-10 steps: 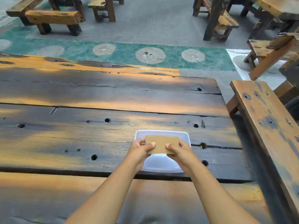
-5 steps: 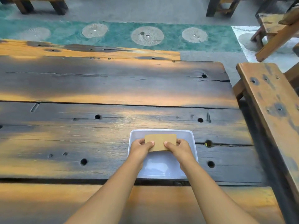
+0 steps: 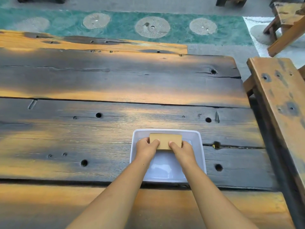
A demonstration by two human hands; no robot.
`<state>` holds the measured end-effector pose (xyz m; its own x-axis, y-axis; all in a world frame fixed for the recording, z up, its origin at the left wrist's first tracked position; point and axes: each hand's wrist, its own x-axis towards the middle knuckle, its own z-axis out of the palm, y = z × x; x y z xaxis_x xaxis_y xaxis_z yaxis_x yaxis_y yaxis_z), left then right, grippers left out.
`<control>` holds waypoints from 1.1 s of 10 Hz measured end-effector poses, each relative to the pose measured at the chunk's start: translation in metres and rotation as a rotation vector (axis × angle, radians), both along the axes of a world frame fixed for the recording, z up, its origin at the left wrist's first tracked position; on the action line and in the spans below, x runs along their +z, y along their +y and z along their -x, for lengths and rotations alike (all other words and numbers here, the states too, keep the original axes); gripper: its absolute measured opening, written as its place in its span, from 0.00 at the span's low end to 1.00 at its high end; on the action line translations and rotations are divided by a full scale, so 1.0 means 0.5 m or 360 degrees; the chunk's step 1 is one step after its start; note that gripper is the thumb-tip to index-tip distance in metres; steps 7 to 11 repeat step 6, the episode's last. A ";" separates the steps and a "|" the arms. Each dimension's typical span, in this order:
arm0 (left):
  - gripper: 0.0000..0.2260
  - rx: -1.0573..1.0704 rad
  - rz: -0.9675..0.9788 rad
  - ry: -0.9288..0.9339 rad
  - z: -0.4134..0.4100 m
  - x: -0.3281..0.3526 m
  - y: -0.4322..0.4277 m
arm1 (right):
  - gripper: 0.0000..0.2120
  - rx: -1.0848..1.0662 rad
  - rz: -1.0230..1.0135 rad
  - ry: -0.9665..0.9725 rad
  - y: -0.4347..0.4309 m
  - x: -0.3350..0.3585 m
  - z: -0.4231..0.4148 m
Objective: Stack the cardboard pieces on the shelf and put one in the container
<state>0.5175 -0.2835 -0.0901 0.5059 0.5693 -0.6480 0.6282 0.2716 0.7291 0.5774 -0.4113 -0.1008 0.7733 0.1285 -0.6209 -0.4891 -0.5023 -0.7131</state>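
Both hands pinch one cardboard piece [image 3: 165, 140], left hand [image 3: 146, 150] and right hand [image 3: 182, 152] at opposite ends, its long axis spanning between them, directly above the container [image 3: 200, 146] beneath.

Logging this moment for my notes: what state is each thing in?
Cardboard piece: held by both hands over the container, not released.
White plastic container: open, on the table.
Left hand: gripping the cardboard's left end.
Right hand: gripping its right end.

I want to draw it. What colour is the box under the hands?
White, a bit bluish in the shade. The container shows best in the head view.
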 end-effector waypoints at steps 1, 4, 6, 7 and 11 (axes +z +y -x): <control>0.06 -0.0031 0.0017 0.0068 -0.011 0.003 0.004 | 0.17 0.0001 0.0068 -0.0009 0.006 0.002 -0.003; 0.13 0.0034 0.0220 0.0117 0.034 0.066 -0.005 | 0.25 0.0083 0.0140 0.0007 -0.024 0.068 0.030; 0.06 -0.0101 -0.0151 -0.0071 0.122 0.179 -0.016 | 0.18 0.0260 0.0035 -0.0274 -0.077 0.175 0.095; 0.06 -0.0101 -0.0151 -0.0071 0.122 0.179 -0.016 | 0.18 0.0260 0.0035 -0.0274 -0.077 0.175 0.095; 0.06 -0.0101 -0.0151 -0.0071 0.122 0.179 -0.016 | 0.18 0.0260 0.0035 -0.0274 -0.077 0.175 0.095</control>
